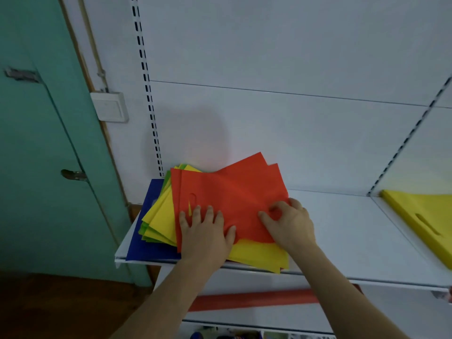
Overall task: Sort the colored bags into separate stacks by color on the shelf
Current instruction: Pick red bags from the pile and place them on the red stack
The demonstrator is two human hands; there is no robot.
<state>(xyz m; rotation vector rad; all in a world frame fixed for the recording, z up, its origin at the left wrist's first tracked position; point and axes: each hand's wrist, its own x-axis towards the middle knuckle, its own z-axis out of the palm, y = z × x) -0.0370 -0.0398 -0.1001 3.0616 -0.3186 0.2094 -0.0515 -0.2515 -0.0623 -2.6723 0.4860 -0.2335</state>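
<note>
A mixed pile of flat bags lies at the left end of the white shelf (342,231). Red bags (232,187) lie on top, yellow bags (259,253) and green bags (166,179) fan out beneath, and a blue bag (151,250) is at the bottom. My left hand (205,231) presses flat on the top red bag near its handle slot. My right hand (288,221) pinches the red bag's right corner with curled fingers. A separate yellow bag (425,216) lies at the shelf's far right.
A slotted upright (146,81) runs up the white back panel left of the pile, and another upright (411,133) divides off the right bay. A teal door (36,143) and a wall switch (110,106) are to the left. A red strip (252,299) runs below the shelf.
</note>
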